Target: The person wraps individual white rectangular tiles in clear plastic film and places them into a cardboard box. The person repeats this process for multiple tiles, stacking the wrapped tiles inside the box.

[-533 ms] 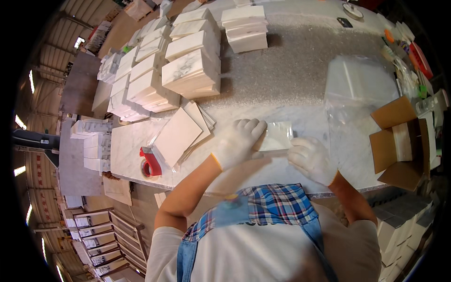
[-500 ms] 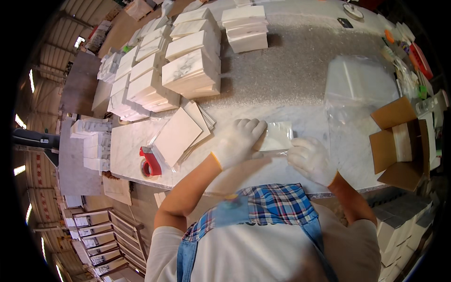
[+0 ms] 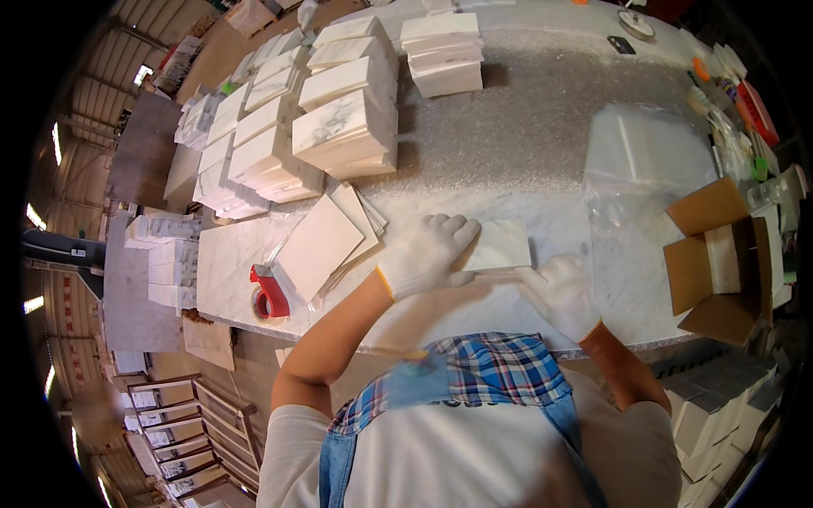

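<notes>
A thin, pale marble tile [image 3: 501,244] lies on the light marble worktop in front of me, its surface slightly glossy. My left hand [image 3: 430,254], in a white knit glove, is closed over the tile's left end, fingers on top and thumb along its near edge. By the tile's near right corner is my right hand [image 3: 561,292], also gloved, its thumb stretched to the tile's near edge and apart from the bent fingers. Left of my left hand, several flat white tiles [image 3: 320,245] lie fanned on clear plastic. A red tape dispenser [image 3: 269,292] sits near the front edge.
Tall stacks of marble tiles [image 3: 343,127] stand at the back left, and another stack [image 3: 442,55] farther back. Clear plastic sheets [image 3: 648,152] lie at the right. An opened cardboard box [image 3: 699,292] stands at the right edge. A slatted wooden rack [image 3: 190,432] is at lower left.
My right hand has shifted slightly down and opened its thumb away from the fingers. The shiny film edge at the tile's right end no longer shows. My left hand stays on the tile.
</notes>
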The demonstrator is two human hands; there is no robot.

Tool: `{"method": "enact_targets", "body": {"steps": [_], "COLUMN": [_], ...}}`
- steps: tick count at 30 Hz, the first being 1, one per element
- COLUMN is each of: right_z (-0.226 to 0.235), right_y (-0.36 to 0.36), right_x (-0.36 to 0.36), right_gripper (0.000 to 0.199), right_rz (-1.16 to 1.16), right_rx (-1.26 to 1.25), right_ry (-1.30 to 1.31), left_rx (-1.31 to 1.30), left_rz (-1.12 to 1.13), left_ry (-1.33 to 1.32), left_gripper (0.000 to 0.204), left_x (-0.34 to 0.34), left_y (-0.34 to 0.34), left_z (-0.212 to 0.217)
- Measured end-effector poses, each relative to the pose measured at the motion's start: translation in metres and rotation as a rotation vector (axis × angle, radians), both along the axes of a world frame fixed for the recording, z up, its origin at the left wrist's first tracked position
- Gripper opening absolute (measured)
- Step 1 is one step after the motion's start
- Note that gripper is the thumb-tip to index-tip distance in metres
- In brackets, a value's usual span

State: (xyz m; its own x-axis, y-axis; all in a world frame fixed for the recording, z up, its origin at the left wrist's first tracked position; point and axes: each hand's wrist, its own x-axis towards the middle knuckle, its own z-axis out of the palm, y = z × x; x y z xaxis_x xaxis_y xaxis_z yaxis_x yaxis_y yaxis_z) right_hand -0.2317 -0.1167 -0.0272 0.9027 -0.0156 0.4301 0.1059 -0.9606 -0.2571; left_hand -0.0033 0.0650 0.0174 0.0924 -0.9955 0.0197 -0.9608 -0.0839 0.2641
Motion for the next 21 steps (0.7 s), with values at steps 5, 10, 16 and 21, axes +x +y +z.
{"method": "enact_targets", "body": {"steps": [5, 10, 16, 21], "right_z": [-0.009, -0.029, -0.052, -0.064], "right_y": [0.003, -0.002, 0.009, 0.007], "right_x": [-0.003, -0.019, 0.001, 0.047], "right_gripper": [0.023, 0.022, 0.047, 0.067], "right_rz": [-0.075, -0.116, -0.363, -0.298], "right_rx": [0.051, 0.251, 1.141, 1.138], "right_ry": [-0.148, -0.146, 0.034, 0.131], "left_rx": [-0.043, -0.018, -0.298, -0.408], "left_rz": [0.008, 0.028, -0.044, 0.055], "left_ry": [-0.027, -0.042, 0.027, 0.208], "left_gripper": [0.076, 0.08, 0.077, 0.092], "left_x": [-0.004, -0.01, -0.003, -0.001], "left_y": [0.0, -0.005, 0.021, 0.029], "left_z": [-0.007, -0.006, -0.015, -0.055]}}
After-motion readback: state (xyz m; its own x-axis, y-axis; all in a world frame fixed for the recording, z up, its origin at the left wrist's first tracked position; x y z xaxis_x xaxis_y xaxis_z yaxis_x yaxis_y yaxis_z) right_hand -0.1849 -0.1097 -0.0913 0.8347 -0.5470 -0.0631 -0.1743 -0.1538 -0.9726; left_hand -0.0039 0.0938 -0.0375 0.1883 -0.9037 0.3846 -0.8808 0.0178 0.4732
